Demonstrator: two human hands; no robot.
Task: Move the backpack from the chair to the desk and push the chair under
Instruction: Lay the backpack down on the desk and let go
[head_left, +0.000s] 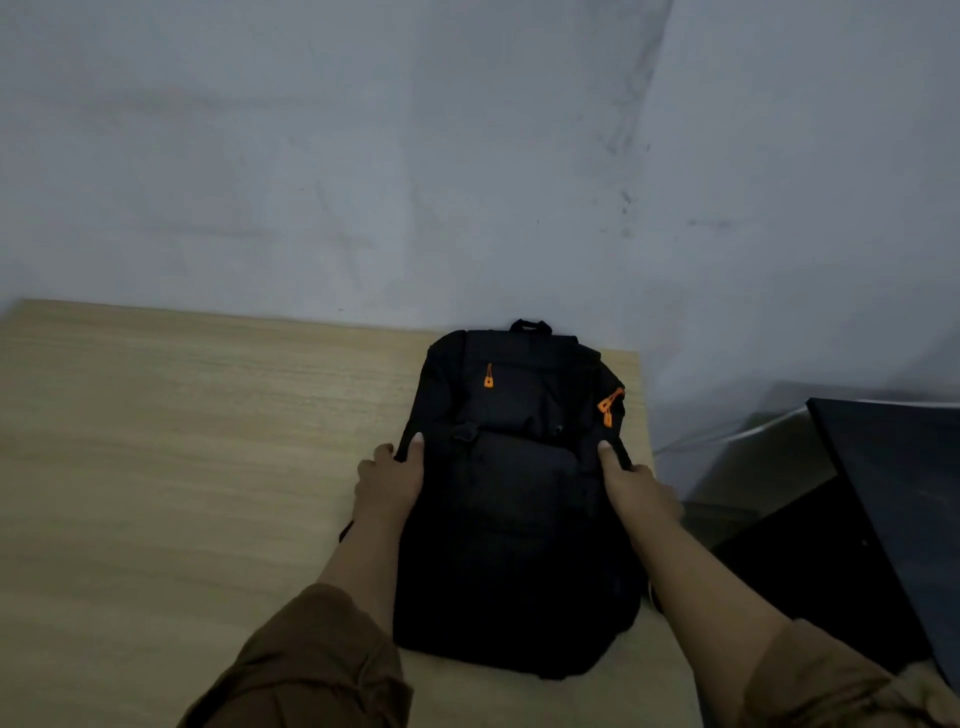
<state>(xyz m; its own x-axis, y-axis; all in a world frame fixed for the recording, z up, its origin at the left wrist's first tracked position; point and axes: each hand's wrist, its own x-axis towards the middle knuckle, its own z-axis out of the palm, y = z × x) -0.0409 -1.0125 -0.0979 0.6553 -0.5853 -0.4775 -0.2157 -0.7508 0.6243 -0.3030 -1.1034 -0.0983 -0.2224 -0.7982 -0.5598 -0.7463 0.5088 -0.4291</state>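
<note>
A black backpack (514, 499) with orange zipper pulls lies flat on the light wooden desk (182, 441), near the desk's right end, its top handle toward the wall. My left hand (392, 480) grips the backpack's left side, thumb on top. My right hand (631, 486) grips its right side the same way. Both sleeves are brown. The chair is not recognisable in this view.
A grey-white wall (415, 182) runs right behind the desk. To the right of the desk stand dark panels or furniture (857, 519), close to the desk's right edge. The left half of the desk shows bare wood.
</note>
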